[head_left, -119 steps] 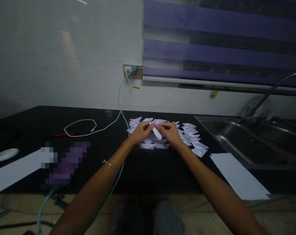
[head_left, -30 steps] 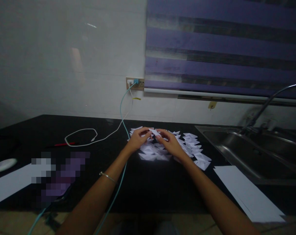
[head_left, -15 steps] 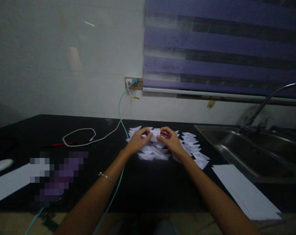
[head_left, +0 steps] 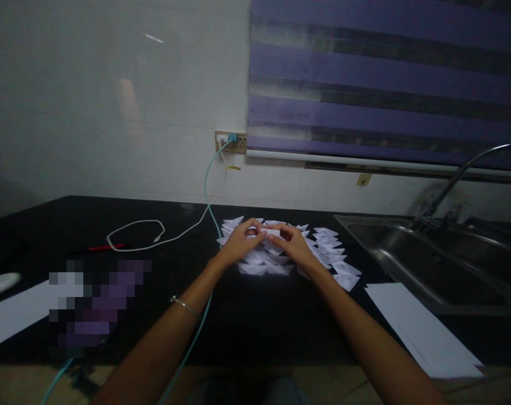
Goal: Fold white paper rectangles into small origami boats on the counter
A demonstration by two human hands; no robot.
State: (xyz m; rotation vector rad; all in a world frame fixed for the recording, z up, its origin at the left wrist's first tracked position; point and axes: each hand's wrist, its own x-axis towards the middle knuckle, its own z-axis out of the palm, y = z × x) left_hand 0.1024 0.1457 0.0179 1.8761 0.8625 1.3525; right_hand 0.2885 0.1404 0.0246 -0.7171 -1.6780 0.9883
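Between both hands is a small piece of folded white paper (head_left: 272,232), mostly covered by the fingers. My left hand (head_left: 241,241) pinches its left side with thumb and fingers. My right hand (head_left: 292,242) grips the right side, its thumb on the near face and fingers curled behind. Around and beneath the hands, several folded white paper boats (head_left: 264,261) stand in rows on the black countertop (head_left: 255,320). More paper boats (head_left: 329,242) line the right side, past my right wrist. The hands hide part of the rows.
White paper sheets (head_left: 424,332) lie at the right by the steel sink (head_left: 377,247). At the left are more white paper (head_left: 19,315), a blurred-out purple item (head_left: 112,304), a red pen (head_left: 106,247) and a white cable (head_left: 133,249). A teal cable (head_left: 196,340) passes under my left forearm.
My right hand's fingers have shifted left over the top of the folded paper, closer to my left hand. Less of the paper's face shows. The boats stay in place.
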